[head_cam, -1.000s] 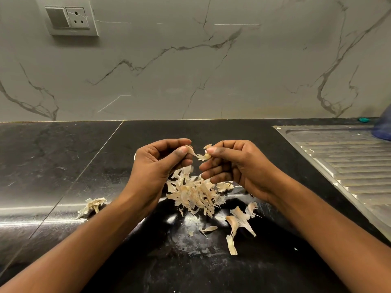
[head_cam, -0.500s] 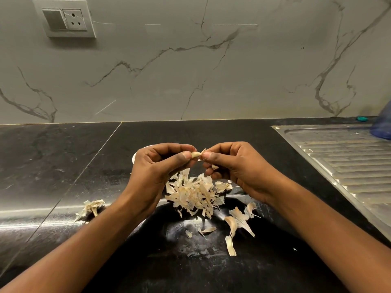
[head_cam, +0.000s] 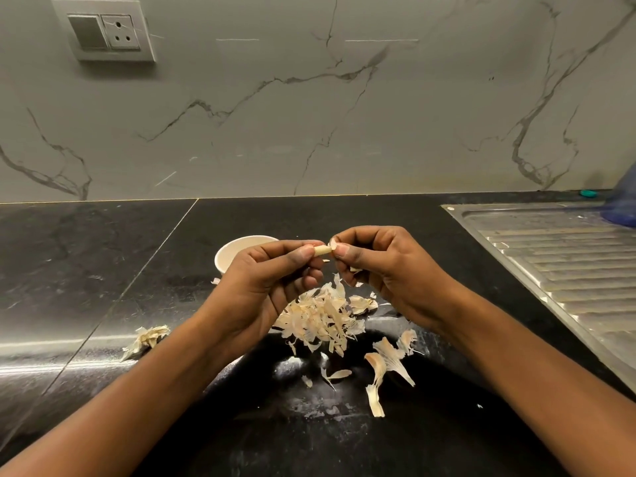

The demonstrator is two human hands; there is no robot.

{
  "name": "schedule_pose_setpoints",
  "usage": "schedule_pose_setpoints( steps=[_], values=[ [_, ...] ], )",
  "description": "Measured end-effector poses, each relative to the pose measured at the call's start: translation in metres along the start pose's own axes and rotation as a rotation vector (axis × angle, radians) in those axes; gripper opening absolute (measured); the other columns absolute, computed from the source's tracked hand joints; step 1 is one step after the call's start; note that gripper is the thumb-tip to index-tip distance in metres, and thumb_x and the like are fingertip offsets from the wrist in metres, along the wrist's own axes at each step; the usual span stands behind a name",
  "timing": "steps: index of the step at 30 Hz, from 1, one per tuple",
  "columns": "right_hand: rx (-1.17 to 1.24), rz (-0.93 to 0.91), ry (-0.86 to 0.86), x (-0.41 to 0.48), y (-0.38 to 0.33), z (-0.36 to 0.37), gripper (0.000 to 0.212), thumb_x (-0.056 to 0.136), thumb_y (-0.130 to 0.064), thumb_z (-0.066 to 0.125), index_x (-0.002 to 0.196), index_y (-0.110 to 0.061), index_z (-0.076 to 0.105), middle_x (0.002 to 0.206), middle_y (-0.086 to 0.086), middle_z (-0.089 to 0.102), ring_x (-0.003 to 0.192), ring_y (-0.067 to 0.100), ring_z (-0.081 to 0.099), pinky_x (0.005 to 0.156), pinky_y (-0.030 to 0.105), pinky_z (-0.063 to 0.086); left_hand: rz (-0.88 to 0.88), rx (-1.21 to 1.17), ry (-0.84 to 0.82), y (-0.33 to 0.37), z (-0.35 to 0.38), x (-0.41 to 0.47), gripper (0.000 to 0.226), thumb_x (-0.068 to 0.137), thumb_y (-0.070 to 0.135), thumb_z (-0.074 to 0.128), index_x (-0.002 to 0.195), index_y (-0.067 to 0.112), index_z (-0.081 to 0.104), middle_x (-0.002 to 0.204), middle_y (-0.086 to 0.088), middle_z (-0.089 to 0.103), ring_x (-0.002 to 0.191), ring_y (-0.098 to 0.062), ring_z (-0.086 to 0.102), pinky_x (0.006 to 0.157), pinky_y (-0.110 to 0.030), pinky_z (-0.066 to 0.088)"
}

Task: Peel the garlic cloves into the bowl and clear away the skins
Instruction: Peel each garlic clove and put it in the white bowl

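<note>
Garlic clove (head_cam: pixel 321 251) is held above the countertop (head_cam: pixel 103 270), approx. mid-width, betw. both hands. Long axis is roughly horizontal, running L–R.

L hand (head_cam: pixel 261 287) pinches the clove's L end w/ thumb + index; other fingers are curled under. R hand (head_cam: pixel 389 273) pinches the skin flap (head_cam: pixel 333 243) at the clove's R tip w/ thumb + index, rest curled. Palm contents unclear.

Bowl (head_cam: pixel 225 258) sits just behind the L hand, toward the back edge. L hand is nearer, so prob. it makes the drop once the skin is off.

Skins pile (head_cam: pixel 320 318) lies on the countertop below the hands, on the front-edge side.
</note>
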State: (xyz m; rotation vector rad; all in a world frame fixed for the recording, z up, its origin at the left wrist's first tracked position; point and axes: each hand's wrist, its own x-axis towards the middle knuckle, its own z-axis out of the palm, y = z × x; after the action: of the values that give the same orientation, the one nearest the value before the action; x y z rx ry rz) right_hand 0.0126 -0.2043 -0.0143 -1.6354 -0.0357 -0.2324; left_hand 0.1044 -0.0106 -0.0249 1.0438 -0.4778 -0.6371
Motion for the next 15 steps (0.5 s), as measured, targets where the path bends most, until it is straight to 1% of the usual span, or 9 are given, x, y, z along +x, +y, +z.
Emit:
schedule_pose_setpoints(
  steps=[4, 5, 7, 9, 10, 13, 15],
  values=[
    [0.197, 0.089, -0.064, -0.001, -0.001, 0.001, 0.018, 0.093, -0.014, 0.066, 0.106, -0.005, 0.076, 0.079, 0.006, 0.065, 0.071, 0.014, 0.060, 0.069, 0.026, 0.054, -0.094, -0.089, -0.048, 0.003, -0.001, -0.001, 0.022, 0.084, 0.006, 0.067, 0.098, 0.002, 0.083, 0.084, -0.015, 0.072, 0.070, -0.016, 0.070, 0.065, -0.019, 0.062],
    [0.235, 0.109, -0.074, -0.001, -0.002, 0.001, 0.018, 0.092, -0.013, 0.067, 0.105, -0.005, 0.077, 0.079, 0.007, 0.065, 0.070, 0.015, 0.060, 0.069, 0.026, 0.054, -0.096, -0.089, -0.055, 0.003, 0.000, -0.001, 0.022, 0.084, 0.006, 0.066, 0.099, 0.003, 0.083, 0.084, -0.015, 0.072, 0.070, -0.016, 0.070, 0.065, -0.019, 0.062],
    [0.263, 0.133, -0.073, -0.001, -0.002, 0.000, 0.015, 0.091, -0.012, 0.068, 0.101, -0.005, 0.077, 0.078, 0.008, 0.064, 0.068, 0.015, 0.059, 0.067, 0.024, 0.054, -0.066, -0.059, -0.048, 0.003, 0.002, -0.001, 0.025, 0.084, 0.005, 0.067, 0.106, 0.002, 0.080, 0.086, -0.016, 0.072, 0.071, -0.017, 0.070, 0.066, -0.021, 0.063],
    [0.240, 0.145, -0.052, -0.001, -0.001, 0.000, 0.012, 0.094, -0.011, 0.068, 0.098, -0.007, 0.078, 0.077, 0.007, 0.064, 0.066, 0.014, 0.059, 0.065, 0.023, 0.054, 0.026, 0.056, -0.007, 0.000, 0.001, -0.001, 0.028, 0.086, 0.006, 0.069, 0.114, 0.003, 0.076, 0.092, -0.018, 0.074, 0.075, -0.021, 0.071, 0.070, -0.025, 0.064],
    [0.227, 0.152, -0.032, 0.000, -0.001, 0.001, 0.012, 0.097, -0.010, 0.067, 0.098, -0.007, 0.079, 0.078, 0.007, 0.065, 0.066, 0.014, 0.059, 0.065, 0.023, 0.054, 0.092, 0.143, 0.014, -0.001, 0.000, -0.002, 0.027, 0.089, 0.006, 0.070, 0.115, 0.003, 0.075, 0.095, -0.019, 0.076, 0.078, -0.024, 0.072, 0.072, -0.026, 0.063],
    [0.206, 0.162, 0.025, 0.003, 0.001, 0.000, 0.014, 0.101, -0.010, 0.065, 0.100, -0.006, 0.078, 0.078, 0.006, 0.066, 0.068, 0.014, 0.059, 0.065, 0.023, 0.055, 0.324, 0.426, 0.075, -0.006, -0.001, -0.004, 0.021, 0.090, 0.005, 0.074, 0.110, 0.004, 0.077, 0.097, -0.014, 0.079, 0.086, -0.028, 0.077, 0.077, -0.029, 0.063],
    [0.191, 0.160, 0.029, 0.004, 0.002, 0.000, 0.014, 0.102, -0.010, 0.064, 0.101, -0.005, 0.078, 0.079, 0.006, 0.066, 0.068, 0.014, 0.059, 0.065, 0.023, 0.054, 0.428, 0.565, 0.087, -0.008, 0.000, -0.005, 0.021, 0.088, 0.004, 0.078, 0.109, 0.004, 0.079, 0.096, -0.008, 0.081, 0.087, -0.026, 0.078, 0.078, -0.030, 0.064]
  ],
)
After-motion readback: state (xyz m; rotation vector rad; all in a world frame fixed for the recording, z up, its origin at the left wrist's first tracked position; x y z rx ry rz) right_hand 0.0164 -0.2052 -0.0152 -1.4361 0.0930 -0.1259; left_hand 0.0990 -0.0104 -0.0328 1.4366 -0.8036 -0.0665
